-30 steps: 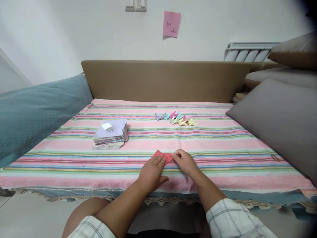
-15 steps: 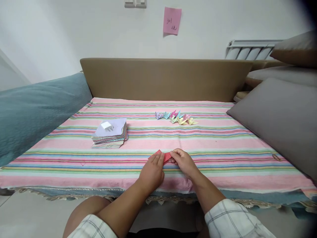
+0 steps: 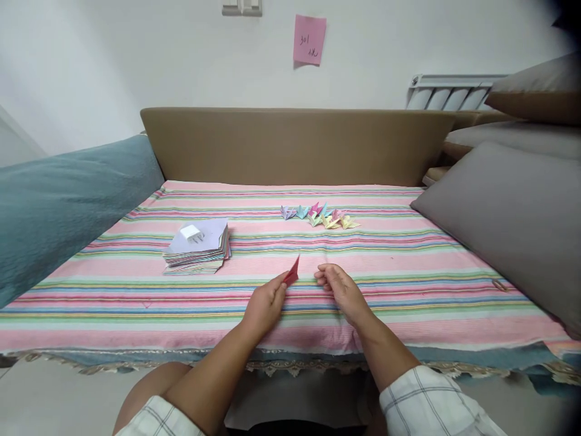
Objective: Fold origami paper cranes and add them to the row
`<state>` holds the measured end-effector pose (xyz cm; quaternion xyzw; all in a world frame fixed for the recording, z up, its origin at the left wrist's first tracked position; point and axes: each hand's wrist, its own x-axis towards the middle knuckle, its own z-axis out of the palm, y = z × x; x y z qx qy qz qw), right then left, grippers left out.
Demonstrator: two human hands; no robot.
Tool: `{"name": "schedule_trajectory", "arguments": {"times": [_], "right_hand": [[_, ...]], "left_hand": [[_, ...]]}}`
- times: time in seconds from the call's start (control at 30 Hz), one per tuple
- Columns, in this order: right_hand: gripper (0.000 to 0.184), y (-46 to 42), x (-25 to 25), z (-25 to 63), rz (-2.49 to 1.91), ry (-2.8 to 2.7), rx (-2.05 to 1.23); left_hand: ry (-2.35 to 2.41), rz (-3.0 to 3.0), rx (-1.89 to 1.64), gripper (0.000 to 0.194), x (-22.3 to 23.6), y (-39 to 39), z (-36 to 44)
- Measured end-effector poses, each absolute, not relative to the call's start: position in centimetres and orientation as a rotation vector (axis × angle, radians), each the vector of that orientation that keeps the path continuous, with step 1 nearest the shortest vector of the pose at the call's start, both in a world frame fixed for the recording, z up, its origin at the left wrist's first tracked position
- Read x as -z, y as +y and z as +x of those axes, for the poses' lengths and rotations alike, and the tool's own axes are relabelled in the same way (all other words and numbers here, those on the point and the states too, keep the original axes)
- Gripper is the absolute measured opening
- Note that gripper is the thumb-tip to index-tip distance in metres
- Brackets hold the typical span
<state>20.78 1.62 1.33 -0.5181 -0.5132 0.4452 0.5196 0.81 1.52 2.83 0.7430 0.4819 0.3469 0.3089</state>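
Note:
A folded piece of red origami paper (image 3: 293, 274) is pinched in my left hand (image 3: 264, 306), its narrow point tilted up above the striped cloth. To the right of it, my right hand (image 3: 341, 292) is off the paper, with its fingers loosely curled and apart and nothing in them. Beyond my hands lies a cluster of several small folded paper cranes (image 3: 316, 212) in purple, blue, pink, green and yellow. At the left stands a stack of square coloured paper (image 3: 213, 238), with a white plug adapter (image 3: 191, 232) resting on its top sheet.
Striped cloth (image 3: 385, 260) covers the sofa seat. A teal armrest (image 3: 77, 206) rises at the left and a grey cushion (image 3: 508, 218) leans at the right. The brown backrest (image 3: 290, 145) closes off the back. A small brown ring-like thing (image 3: 500, 285) lies near the cushion.
The red paper has been lifted off the cloth and tipped upright in my left hand. My right hand has let go of it and moved slightly away to the right.

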Motion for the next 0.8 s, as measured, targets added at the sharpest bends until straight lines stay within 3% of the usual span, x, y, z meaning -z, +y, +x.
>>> {"name": "schedule_trajectory", "arguments": {"times": [0.17, 0.43, 0.6, 0.7, 0.8], "right_hand": [[0.047, 1.4, -1.5, 19.9, -1.14, -1.237, -1.2], [0.043, 1.2, -1.2, 18.8, -1.045, -1.166, -1.41], [0.037, 1.4, -0.9, 18.8, -1.148, -1.177, -1.395], [0.033, 1.6, -0.4, 19.1, -1.301, -1.337, -1.302], [0.027, 1.7, -0.1, 19.2, -1.435, -1.526, -1.097]], "left_hand": [[0.874, 1.045, -0.931, 0.046, -4.2, 1.1, 1.1], [0.764, 0.882, -0.782, 0.043, -4.0, 0.6, 1.5], [0.953, 1.203, -0.767, 0.045, -3.6, 1.6, 0.6], [1.323, 1.729, -0.86, 0.041, -2.8, 2.3, -0.1], [1.327, 2.309, -0.805, 0.035, -2.0, 2.2, 0.0]]}}
